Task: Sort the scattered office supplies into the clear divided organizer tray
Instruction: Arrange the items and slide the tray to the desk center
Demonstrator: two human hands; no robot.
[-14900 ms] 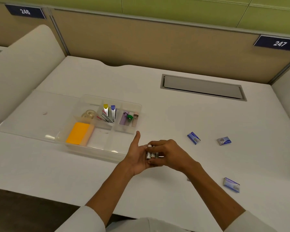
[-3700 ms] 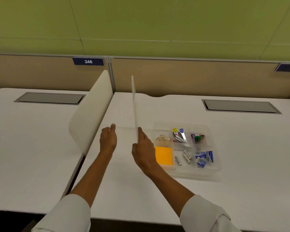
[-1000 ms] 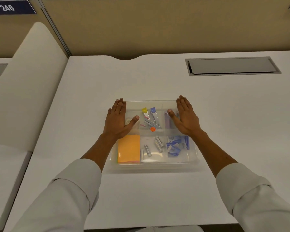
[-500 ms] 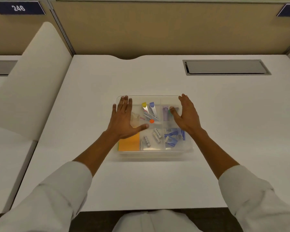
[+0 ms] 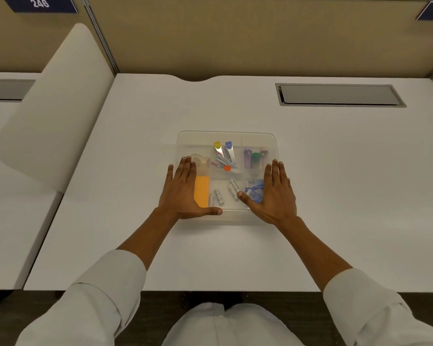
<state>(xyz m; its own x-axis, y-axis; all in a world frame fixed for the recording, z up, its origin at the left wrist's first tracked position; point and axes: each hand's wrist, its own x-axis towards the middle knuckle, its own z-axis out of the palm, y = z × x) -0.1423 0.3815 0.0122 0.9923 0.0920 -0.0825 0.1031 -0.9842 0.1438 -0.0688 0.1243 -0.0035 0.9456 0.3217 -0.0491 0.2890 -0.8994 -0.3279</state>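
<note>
A clear divided tray (image 5: 235,136) sits near the middle of a white desk (image 5: 335,171), with a clear lid lying over it. The left hand (image 5: 183,191) lies flat on the tray's left side, fingers straight and together, thumb stretched along the near edge. The right hand (image 5: 276,193) lies flat on the right side, fingers straight, thumb pointing inward over the lid. Neither hand grips anything.

Contents, seen through the lid:
- Far left compartment: a roll of clear tape (image 5: 200,159), partly hidden by the left fingertips.
- Near left: an orange pad of sticky notes (image 5: 201,192).
- Far middle: metal clips (image 5: 225,156) with yellow and blue ends, and a small orange round piece (image 5: 227,168).
- Far right: small tubes (image 5: 254,158), purple and green among them.
- Near middle: white batteries (image 5: 219,196), lying loose.
- Near right: blue and white packets (image 5: 255,189), partly under the right hand.

A grey cable hatch (image 5: 340,94) is set into the desk at far right. A rounded white side panel (image 5: 53,103) stands at left, before a tan partition (image 5: 235,33) bearing a sign reading 246 (image 5: 40,3).
</note>
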